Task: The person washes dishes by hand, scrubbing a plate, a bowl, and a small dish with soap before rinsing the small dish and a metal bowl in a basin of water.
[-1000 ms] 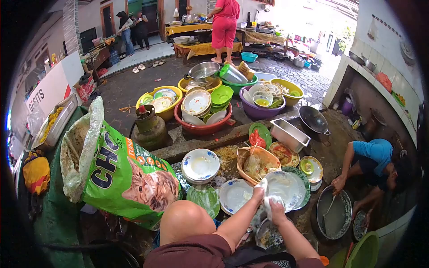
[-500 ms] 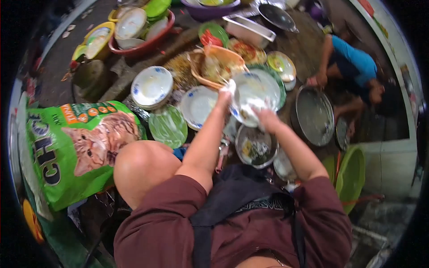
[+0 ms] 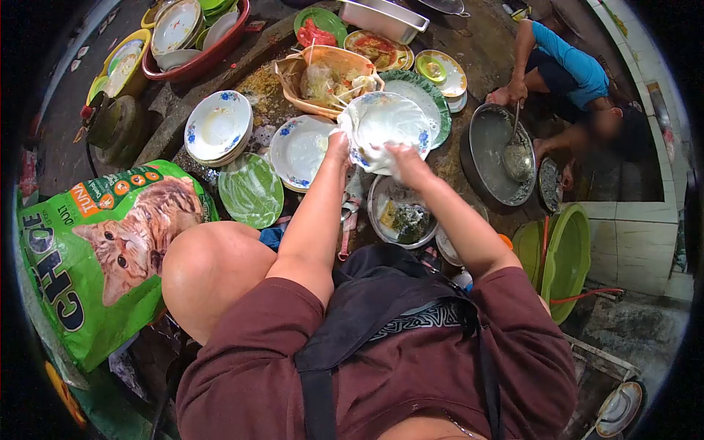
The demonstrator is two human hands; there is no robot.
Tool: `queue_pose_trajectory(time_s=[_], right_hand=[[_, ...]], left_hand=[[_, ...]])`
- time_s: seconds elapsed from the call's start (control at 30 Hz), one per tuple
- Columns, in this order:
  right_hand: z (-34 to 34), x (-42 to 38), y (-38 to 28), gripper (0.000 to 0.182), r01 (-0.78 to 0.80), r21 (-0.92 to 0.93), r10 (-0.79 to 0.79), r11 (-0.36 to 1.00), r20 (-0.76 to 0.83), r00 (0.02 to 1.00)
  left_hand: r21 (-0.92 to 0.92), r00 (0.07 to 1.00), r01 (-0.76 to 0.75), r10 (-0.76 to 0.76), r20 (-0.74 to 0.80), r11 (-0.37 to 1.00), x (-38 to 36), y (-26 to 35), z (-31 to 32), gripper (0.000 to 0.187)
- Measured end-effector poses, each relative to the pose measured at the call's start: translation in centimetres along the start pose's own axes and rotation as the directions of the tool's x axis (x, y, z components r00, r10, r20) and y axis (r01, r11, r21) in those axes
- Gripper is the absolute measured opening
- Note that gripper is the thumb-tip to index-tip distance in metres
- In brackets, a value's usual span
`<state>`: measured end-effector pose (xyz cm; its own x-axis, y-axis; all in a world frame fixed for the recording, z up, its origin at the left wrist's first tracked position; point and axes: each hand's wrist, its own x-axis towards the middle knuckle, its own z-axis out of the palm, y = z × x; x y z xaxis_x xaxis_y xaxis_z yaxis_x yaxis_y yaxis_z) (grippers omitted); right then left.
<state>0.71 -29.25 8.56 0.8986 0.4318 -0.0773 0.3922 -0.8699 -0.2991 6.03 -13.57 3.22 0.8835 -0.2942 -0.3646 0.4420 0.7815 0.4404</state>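
Observation:
A white plate with blue flowers (image 3: pixel 390 117), streaked with suds, is held up in front of me. My left hand (image 3: pixel 339 144) grips its left rim. My right hand (image 3: pixel 408 163) is at the lower right rim, its fingers bent in white foam; whatever they hold is hidden. Below that hand stands a metal bowl (image 3: pixel 402 213) with dark and yellowish contents in water. Just left of the held plate lies another soapy white plate (image 3: pixel 301 152). A green plate (image 3: pixel 251 191) smeared with suds and a stack of white flowered plates (image 3: pixel 218 126) are further left.
An orange basket (image 3: pixel 293 84) of food scraps stands beyond the plates. At right, a co-worker (image 3: pixel 572 70) holds a ladle (image 3: pixel 518 158) in a large metal pot (image 3: pixel 477 165). A cat food bag (image 3: pixel 117 249) leans at left; green basins (image 3: pixel 576 264) stand at lower right.
The view has shifted, so most things sit further left and higher. The right hand has moved slightly along the plate's lower rim. A ladle now shows in the co-worker's pot.

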Motion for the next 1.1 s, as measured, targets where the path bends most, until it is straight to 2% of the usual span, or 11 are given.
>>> queue_pose_trajectory(time_s=[0.1, 0.23, 0.3, 0.43, 0.6, 0.67, 0.73, 0.8, 0.87, 0.93, 1.1], right_hand=[[-1.0, 2.1, 4.5, 0.026, -0.152, -0.167, 0.101, 0.974, -0.284, 0.953], [0.7, 4.1, -0.3, 0.030, -0.255, -0.198, 0.185, 0.946, -0.315, 0.931], [0.5, 3.4, -3.3, 0.046, -0.261, -0.173, 0.263, 0.950, -0.013, 0.965], [3.1, 2.5, 0.2, 0.046, -0.363, -0.048, 0.363, 0.931, 0.006, 0.932], [-1.4, 2.1, 2.1, 0.040, -0.617, 0.251, 0.661, 0.746, -0.170, 0.731], [-2.3, 1.0, 0.6, 0.048, -0.723, 0.164, 0.727, 0.671, 0.048, 0.685], [2.1, 0.3, 2.0, 0.039, -0.540, -0.062, 0.542, 0.840, 0.022, 0.840], [2.2, -0.7, -0.7, 0.045, -0.396, 0.223, 0.373, 0.891, 0.138, 0.917], [2.8, -0.5, -1.6, 0.039, -0.179, -0.002, 0.178, 0.984, 0.061, 0.982], [-1.2, 0.3, -4.4, 0.040, -0.161, -0.088, 0.173, 0.983, 0.149, 0.974], [-3.8, 2.4, -6.8, 0.022, -0.071, -0.239, 0.047, 0.968, -0.106, 0.993]], left_hand=[[-0.026, 0.997, -0.033, 0.035, 0.072, 0.999, 0.5, -1.3, 0.9, 0.039], [0.119, 1.000, 0.010, -0.014, 0.026, 0.993, 0.1, -3.1, 1.9, 0.026], [0.131, 0.996, 0.059, -0.068, 0.060, 0.990, -0.7, -2.7, 1.3, 0.026], [0.287, 0.988, 0.147, -0.125, -0.096, 0.946, 1.0, -3.8, -0.6, 0.027], [0.329, 0.998, -0.034, 0.015, 0.061, 0.944, 0.7, -4.2, 0.7, 0.030], [0.267, 0.991, -0.130, 0.116, 0.069, 0.955, 1.5, -3.8, 0.8, 0.030], [0.251, 0.986, -0.134, 0.155, -0.063, 0.959, 2.2, -3.8, 0.0, 0.027], [0.302, 0.956, -0.278, 0.294, -0.008, 0.912, 4.9, -5.5, -3.5, 0.035], [0.328, 0.991, -0.088, 0.117, -0.069, 0.941, 3.5, -3.9, -3.2, 0.034], [0.234, 1.000, 0.019, -0.021, 0.004, 0.972, 3.5, -3.6, -3.4, 0.034], [0.021, 0.964, 0.206, -0.206, 0.169, 0.978, 4.3, -0.7, -0.9, 0.033]])
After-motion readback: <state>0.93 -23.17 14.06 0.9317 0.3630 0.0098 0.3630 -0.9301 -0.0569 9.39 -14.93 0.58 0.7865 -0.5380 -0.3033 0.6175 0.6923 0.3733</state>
